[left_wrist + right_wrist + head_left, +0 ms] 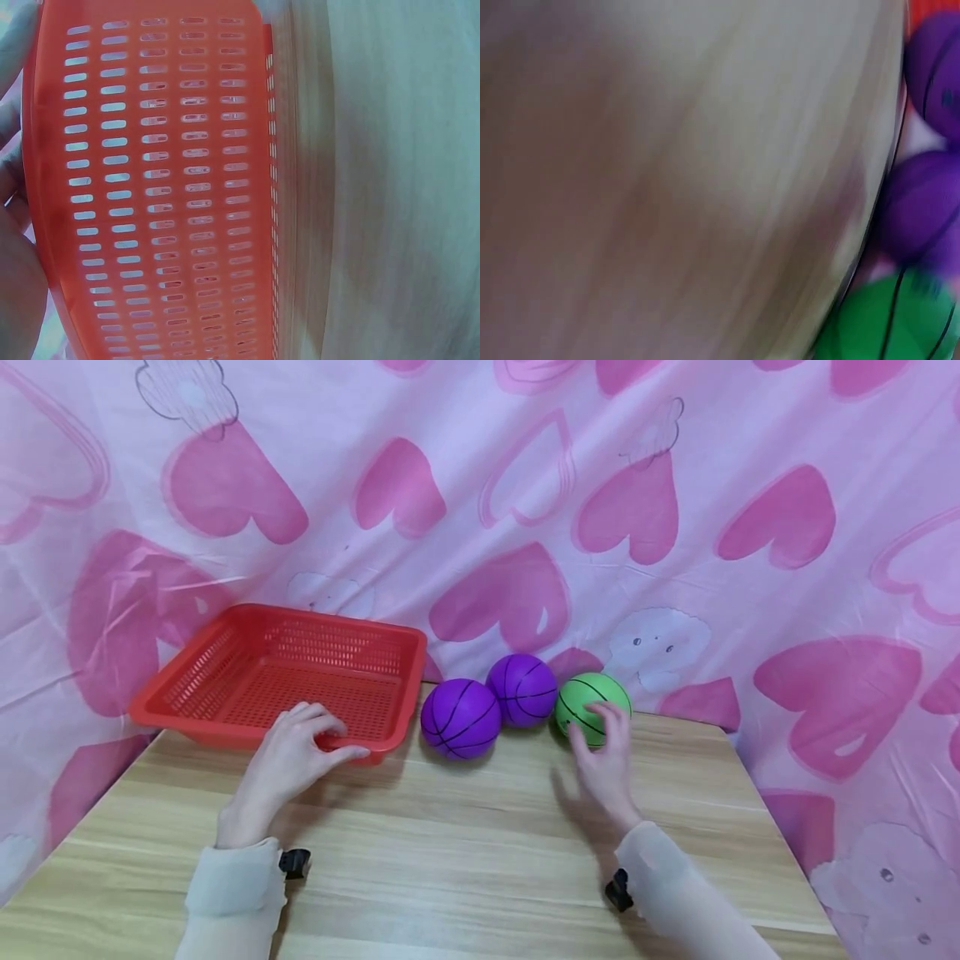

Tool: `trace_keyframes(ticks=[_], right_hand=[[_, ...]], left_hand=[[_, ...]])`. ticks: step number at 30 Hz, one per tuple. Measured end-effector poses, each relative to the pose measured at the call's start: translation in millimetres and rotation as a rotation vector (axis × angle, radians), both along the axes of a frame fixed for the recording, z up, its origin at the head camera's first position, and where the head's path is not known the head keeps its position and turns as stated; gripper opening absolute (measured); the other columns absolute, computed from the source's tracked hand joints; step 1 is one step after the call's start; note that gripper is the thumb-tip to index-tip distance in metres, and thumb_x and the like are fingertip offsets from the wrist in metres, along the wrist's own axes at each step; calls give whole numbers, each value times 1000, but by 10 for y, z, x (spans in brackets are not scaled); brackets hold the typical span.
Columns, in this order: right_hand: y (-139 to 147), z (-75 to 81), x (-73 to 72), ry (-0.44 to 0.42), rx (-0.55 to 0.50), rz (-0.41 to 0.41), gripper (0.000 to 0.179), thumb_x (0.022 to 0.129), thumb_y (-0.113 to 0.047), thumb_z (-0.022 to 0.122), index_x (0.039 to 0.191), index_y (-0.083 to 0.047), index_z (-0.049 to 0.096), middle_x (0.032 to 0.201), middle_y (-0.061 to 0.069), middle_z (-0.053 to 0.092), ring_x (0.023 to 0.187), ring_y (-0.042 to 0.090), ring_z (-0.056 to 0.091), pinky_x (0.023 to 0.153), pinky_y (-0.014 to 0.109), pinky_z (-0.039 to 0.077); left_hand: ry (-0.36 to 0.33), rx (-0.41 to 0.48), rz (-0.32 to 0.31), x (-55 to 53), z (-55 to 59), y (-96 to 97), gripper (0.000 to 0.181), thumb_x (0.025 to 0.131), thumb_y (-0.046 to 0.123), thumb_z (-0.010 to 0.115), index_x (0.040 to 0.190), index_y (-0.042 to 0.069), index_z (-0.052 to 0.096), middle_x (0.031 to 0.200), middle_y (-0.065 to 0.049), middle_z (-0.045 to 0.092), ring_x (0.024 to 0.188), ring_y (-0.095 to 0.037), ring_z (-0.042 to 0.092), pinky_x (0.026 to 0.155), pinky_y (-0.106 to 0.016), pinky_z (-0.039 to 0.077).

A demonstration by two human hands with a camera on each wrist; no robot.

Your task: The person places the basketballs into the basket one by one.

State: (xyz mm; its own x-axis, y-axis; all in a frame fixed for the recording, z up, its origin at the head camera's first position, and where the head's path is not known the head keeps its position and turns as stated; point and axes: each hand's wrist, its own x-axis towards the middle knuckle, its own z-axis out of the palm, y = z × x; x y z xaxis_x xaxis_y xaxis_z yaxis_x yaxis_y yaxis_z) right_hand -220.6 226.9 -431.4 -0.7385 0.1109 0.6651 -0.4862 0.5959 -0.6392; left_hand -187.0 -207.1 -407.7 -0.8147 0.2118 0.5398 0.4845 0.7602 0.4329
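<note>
At the left, a red plastic basket (pixel 202 728) with slotted walls stands on the table. Over its front rim is my left hand (pixel 292 756), thumb and fingers apart; the left wrist view shows parts of this hand (pixel 19 285) beside the basket's rim, and whether it touches is unclear. My right hand (pixel 606 760) is at the front of a green ball (pixel 581 692) with black basketball lines, its fingers spread and overlapping the ball in the head view; contact cannot be told. The right wrist view shows the green ball (pixel 885 319) but not the hand.
Two purple balls (pixel 461 718) with basketball lines sit in a row between the basket and the green ball. The wooden table (pixel 450 860) ends just behind them, where a pink heart-patterned cloth (pixel 480 468) hangs.
</note>
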Motion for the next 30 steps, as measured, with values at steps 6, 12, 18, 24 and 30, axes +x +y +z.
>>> trace_keyframes(ticks=[6,12,18,24,30], right_hand=[[-555,12,-48,-24,30,195,47,85,-18,77,124,0,57,132,21,42,124,27,41,103,47,35],[-978,81,-83,-206,63,213,66,82,-37,80,134,-9,52,136,11,35,125,26,41,101,48,40],[-1257,82,-86,-289,149,156,79,78,-48,80,144,-19,45,140,9,33,130,25,36,103,47,39],[-1448,40,-66,-284,185,121,85,72,-48,84,143,-21,46,148,12,29,133,29,29,99,51,41],[-1566,-32,-73,-299,208,103,88,68,-45,89,139,-20,44,152,14,24,137,31,28,96,52,44]], left_hand=[[-5,-8,8,-8,12,0,36,68,39,89,86,11,73,84,3,61,84,-19,52,81,-41,38],[-24,-9,14,-10,32,-2,42,71,47,85,88,10,73,85,4,61,84,-18,52,80,-40,38],[-50,-3,24,9,38,4,44,72,48,84,89,10,72,85,3,60,83,-17,51,79,-41,38],[-32,-5,17,22,15,15,40,70,42,87,88,10,72,83,4,59,81,-16,51,78,-40,38],[-22,-14,13,30,0,31,39,70,41,88,88,10,72,83,4,59,81,-16,51,79,-41,38]])
